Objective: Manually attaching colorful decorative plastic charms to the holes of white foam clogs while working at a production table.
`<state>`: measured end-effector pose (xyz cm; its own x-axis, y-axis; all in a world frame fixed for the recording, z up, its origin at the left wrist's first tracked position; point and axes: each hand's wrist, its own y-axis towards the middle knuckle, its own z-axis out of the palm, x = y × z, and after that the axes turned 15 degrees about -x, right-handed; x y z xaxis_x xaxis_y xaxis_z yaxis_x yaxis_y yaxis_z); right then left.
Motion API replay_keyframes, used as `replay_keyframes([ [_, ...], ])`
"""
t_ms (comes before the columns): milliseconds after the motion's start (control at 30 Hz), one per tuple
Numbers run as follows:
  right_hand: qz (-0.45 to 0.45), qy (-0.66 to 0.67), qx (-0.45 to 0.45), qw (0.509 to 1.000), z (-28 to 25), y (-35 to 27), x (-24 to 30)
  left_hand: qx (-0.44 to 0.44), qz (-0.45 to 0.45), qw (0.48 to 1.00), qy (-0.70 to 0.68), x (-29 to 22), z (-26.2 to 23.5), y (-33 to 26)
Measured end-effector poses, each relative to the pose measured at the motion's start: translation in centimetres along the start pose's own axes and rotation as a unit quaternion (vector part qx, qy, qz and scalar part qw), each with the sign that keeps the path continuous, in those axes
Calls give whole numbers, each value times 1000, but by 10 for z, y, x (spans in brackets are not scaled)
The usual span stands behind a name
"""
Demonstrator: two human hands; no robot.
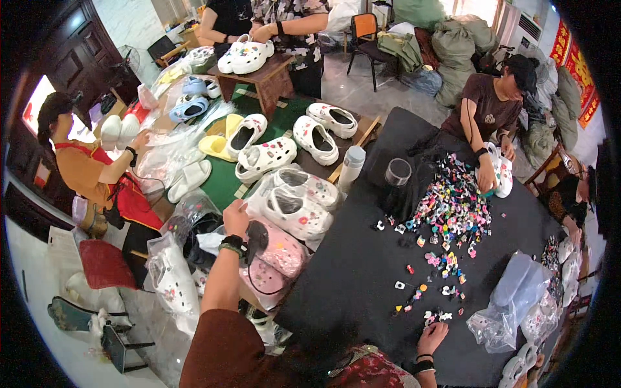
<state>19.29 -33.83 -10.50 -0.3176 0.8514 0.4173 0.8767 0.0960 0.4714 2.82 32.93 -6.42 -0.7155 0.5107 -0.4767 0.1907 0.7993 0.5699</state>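
My left hand (237, 218) is closed at the edge of a clear plastic bag holding a pair of white clogs (292, 221) decorated with charms. Just below that wrist lies a bagged pair of pink clogs (279, 253). On the black tabletop, my right hand (432, 337) has its fingers curled beside a few small shoe charms (438, 317); whether something sits between the fingertips is too small to tell. A big heap of colourful charms (453, 205) spreads farther up the table, with loose ones trailing toward my right hand.
White clogs (266, 159) and yellow clogs (217, 143) stand on the green surface. A white bottle (351, 168) and a clear jar (398, 172) are by the charms. Plastic bags (511, 301) lie at right. Several co-workers handle shoes around the tables; one person (495, 103) holds white clogs.
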Motion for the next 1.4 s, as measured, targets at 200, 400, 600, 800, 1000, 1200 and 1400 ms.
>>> replay_keyframes([
  [200, -22, 19, 44, 999, -3, -2, -23, 4, 114, 985, -130, -117, -108, 5],
  [400, -115, 222, 121, 961, -50, 83, 108, 58, 131, 967, -211, -127, -188, -30],
  [600, -299, 489, 186, 798, -130, 138, 256, 38, 324, 926, -188, -205, -281, -28],
  [800, -281, 512, 265, 767, -170, 129, 294, 141, 434, 860, -230, -295, -316, -85],
  [1000, -234, 495, 208, 811, -172, 131, 235, 202, 479, 786, -334, -376, -308, -143],
  [1200, -206, 462, 142, 851, -211, 148, 157, 282, 508, 721, -379, -455, -315, -186],
  [1400, -115, 466, -53, 876, -252, 162, 77, 153, 548, 667, -482, -517, -333, -220],
])
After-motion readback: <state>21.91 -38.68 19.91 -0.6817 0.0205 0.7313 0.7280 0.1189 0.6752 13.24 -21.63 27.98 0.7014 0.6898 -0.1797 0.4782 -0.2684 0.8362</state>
